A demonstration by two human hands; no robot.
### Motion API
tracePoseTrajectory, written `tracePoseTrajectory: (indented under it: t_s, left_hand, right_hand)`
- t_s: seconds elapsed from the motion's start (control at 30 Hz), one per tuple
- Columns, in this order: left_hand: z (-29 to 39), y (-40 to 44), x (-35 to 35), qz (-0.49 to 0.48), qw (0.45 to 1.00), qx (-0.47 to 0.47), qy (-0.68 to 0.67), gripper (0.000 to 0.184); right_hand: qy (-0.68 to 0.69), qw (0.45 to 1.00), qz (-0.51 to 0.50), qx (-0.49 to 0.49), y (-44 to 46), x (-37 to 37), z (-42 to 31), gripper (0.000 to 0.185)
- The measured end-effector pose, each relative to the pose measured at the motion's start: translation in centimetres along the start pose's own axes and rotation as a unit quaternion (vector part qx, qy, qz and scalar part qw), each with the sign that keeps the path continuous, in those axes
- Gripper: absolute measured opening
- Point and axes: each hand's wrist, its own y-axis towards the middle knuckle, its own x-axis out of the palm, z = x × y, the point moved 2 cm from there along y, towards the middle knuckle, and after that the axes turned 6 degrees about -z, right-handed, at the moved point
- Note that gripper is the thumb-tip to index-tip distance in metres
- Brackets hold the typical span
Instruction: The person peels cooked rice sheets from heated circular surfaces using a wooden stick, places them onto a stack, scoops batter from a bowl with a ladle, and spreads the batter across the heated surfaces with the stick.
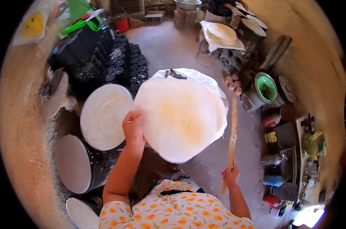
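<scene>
My left hand [134, 128] pinches the left edge of a large, thin round flatbread [176, 114], pale with a light brown patch in its middle. Under and behind it shows white plastic sheeting [194, 74]; at the right, other pale edges peek out, perhaps more flatbreads. What supports them is hidden. A long flat wooden stick [232, 133] is gripped near its lower end by my right hand [230, 175], pointing away from me beside the flatbread. Left of my left hand is a round griddle [106, 116] with a whitish, floury surface.
Two more round griddles [73, 164] [80, 213] stand at the lower left. Black honeycomb coal briquettes [117, 65] are piled behind. A person [218, 7] is at the far right, near flatbreads on a cloth [220, 34]. A green basin [265, 87] and a cluttered shelf [298, 160] line the right.
</scene>
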Motion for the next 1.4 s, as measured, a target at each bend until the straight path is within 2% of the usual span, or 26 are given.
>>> tracePoseTrajectory:
  t_s: [0.07,0.13,0.2,0.23,0.27,0.3,0.33,0.4,0.43,0.47,0.53,0.6,0.67,0.73,0.77,0.87,0.9,0.93,1.07,1.1,1.17,1.27,1.33,1.4]
  left_hand:
    - [-6.8,1.2,-0.3,0.059,0.993,-0.072,-0.069,0.014]
    - [-13.8,1.4,-1.0,0.071,0.986,-0.125,-0.088,0.011]
    - [-20.9,0.5,-2.5,0.104,0.967,-0.212,-0.098,0.009]
    - [-22.7,-0.2,-2.5,0.102,0.966,-0.216,-0.097,0.009]
    - [-24.0,-1.2,-2.2,0.121,0.951,-0.281,-0.054,0.009]
    - [-25.2,-2.0,-2.2,0.140,0.929,-0.343,-0.011,0.009]
    - [-25.2,-2.3,-2.0,0.144,0.928,-0.344,-0.011,0.009]
    - [-24.9,-2.5,-1.8,0.111,0.921,-0.374,0.014,0.012]
    - [-23.5,-2.2,-1.2,0.062,0.913,-0.401,0.035,0.012]
    - [-22.4,-1.8,-1.1,0.036,0.887,-0.457,0.053,0.011]
    - [-22.0,-2.3,-2.6,0.010,0.860,-0.504,0.082,0.010]
    - [-20.1,-3.8,-3.8,0.038,0.888,-0.449,0.091,0.007]
    - [-18.3,-5.9,-6.0,0.086,0.895,-0.434,0.061,0.006]
    - [-15.1,-9.4,-8.2,0.116,0.900,-0.414,0.069,0.011]
    - [-13.5,-11.5,-9.3,0.158,0.904,-0.395,0.051,0.012]
    - [-9.9,-19.5,-13.5,0.268,0.903,-0.336,0.010,0.015]
    - [-9.0,-22.6,-14.9,0.307,0.899,-0.314,-0.005,0.016]
    - [-8.3,-25.6,-16.2,0.343,0.893,-0.291,-0.020,0.017]
    - [-7.5,-37.7,-19.6,0.485,0.846,-0.205,-0.088,0.011]
    - [-7.5,-40.0,-19.6,0.488,0.844,-0.200,-0.094,0.011]
    - [-7.9,-44.0,-19.2,0.560,0.803,-0.149,-0.142,0.010]
    - [-10.1,-48.0,-18.6,0.599,0.769,-0.138,-0.176,0.009]
    - [-11.5,-49.6,-18.0,0.606,0.758,-0.127,-0.205,0.008]
    - [-12.5,-50.9,-17.5,0.587,0.762,-0.126,-0.241,0.007]
  right_hand:
    - [-0.019,0.998,0.054,0.006,-1.0,-1.9,0.2,0.072]
    - [-0.013,0.997,0.080,0.008,-1.8,-3.2,0.9,0.071]
    - [-0.010,0.995,0.094,0.015,-2.3,-4.1,2.3,0.071]
    - [-0.009,0.995,0.099,0.020,-2.3,-4.3,2.7,0.070]
    - [-0.009,0.995,0.101,0.023,-2.3,-4.5,2.9,0.070]
    - [-0.015,0.995,0.097,0.029,-2.3,-4.4,3.0,0.070]
    - [-0.021,0.995,0.091,0.035,-2.3,-4.2,2.9,0.070]
    - [-0.029,0.997,0.060,0.025,-1.5,-3.8,2.1,0.069]
    - [-0.036,0.999,0.032,0.012,-0.9,-3.3,1.4,0.068]
    - [-0.040,0.999,0.015,0.010,-0.2,-2.8,0.8,0.068]
    - [-0.067,0.997,-0.036,-0.010,2.0,-1.0,-0.7,0.066]
    - [-0.109,0.987,-0.110,-0.037,4.2,1.9,-2.9,0.063]
    - [-0.152,0.970,-0.175,-0.069,6.8,5.1,-4.8,0.061]
    - [-0.320,0.886,-0.263,-0.209,9.0,9.6,-6.6,0.057]
    - [-0.307,0.817,-0.253,-0.418,10.1,13.0,-7.3,0.059]
    - [-0.369,0.728,-0.325,-0.477,11.6,21.5,-10.4,0.063]
    - [-0.383,0.706,-0.340,-0.489,12.4,24.3,-10.9,0.063]
    - [-0.454,0.694,-0.360,-0.427,12.8,27.1,-11.8,0.064]
    - [-0.519,0.675,-0.350,-0.391,12.5,34.9,-15.2,0.062]
    - [-0.521,0.669,-0.353,-0.396,12.0,35.3,-15.5,0.062]
    - [-0.550,0.667,-0.382,-0.326,11.6,35.5,-16.0,0.063]
    - [-0.532,0.646,-0.397,-0.378,10.9,33.7,-15.7,0.062]
    - [-0.543,0.637,-0.397,-0.377,10.4,32.8,-15.0,0.061]
    - [-0.585,0.639,-0.374,-0.333,8.0,31.6,-15.4,0.059]
